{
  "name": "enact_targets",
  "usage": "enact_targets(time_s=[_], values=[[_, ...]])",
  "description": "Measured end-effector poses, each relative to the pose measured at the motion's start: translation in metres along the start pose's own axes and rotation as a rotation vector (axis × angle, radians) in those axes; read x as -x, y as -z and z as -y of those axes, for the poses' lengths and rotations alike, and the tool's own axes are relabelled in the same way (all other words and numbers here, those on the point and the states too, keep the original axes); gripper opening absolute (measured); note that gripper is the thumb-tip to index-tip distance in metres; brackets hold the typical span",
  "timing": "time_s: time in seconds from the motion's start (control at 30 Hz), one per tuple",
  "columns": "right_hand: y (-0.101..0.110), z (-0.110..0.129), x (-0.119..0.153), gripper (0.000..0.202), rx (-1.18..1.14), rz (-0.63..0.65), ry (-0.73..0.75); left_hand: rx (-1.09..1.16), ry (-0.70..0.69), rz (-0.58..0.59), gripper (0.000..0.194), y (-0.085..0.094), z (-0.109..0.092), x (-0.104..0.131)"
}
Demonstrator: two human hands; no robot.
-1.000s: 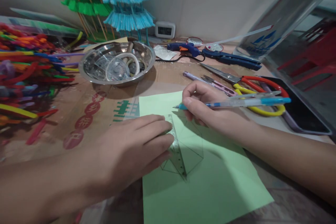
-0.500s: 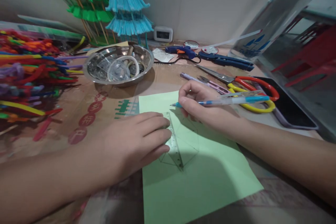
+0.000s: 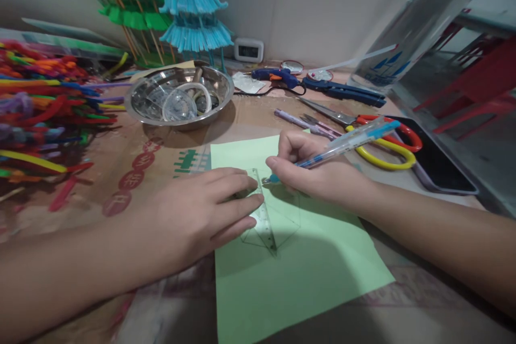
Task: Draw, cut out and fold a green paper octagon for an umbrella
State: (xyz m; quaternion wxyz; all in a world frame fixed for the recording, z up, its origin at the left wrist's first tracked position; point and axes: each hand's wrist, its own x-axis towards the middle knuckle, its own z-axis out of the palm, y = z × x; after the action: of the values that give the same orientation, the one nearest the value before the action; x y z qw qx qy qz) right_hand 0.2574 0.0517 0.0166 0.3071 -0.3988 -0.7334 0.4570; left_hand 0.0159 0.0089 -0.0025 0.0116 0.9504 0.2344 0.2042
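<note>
Light green paper lies on the table with thin, dark straight lines drawn on it, forming an angular figure. Across this figure a clear ruler slants, its lower end toward me. My left hand presses the ruler down from the left, fingers extended over it and thumb hidden. A clear pen with blue parts is pinched in my right hand. Its tip is at the right edge of the ruler, near the ruler's upper end; whether it touches the paper I cannot tell.
Scissors, another pen and a phone lie right. Behind are a metal bowl, a glue gun, a small clock and a large bottle. Colourful pipe cleaners are heaped left.
My right hand has moved the pen tip toward me, down along the ruler's edge, and the pen stands more upright. My left hand stays on the ruler. The view has shifted slightly.
</note>
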Motion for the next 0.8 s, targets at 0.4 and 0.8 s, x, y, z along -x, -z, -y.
enact_targets(time_s=[0.4, 0.8], values=[[0.0006, -0.0031, -0.0021, 0.033, 0.010, -0.009, -0.011, -0.031, -0.003, 0.003, 0.029, 0.0009, -0.0008, -0.0003], [-0.0014, -0.0044, -0.0046, 0.030, 0.044, -0.029, 0.023, -0.072, -0.002, -0.023, 0.030, -0.0004, -0.0008, -0.0003]])
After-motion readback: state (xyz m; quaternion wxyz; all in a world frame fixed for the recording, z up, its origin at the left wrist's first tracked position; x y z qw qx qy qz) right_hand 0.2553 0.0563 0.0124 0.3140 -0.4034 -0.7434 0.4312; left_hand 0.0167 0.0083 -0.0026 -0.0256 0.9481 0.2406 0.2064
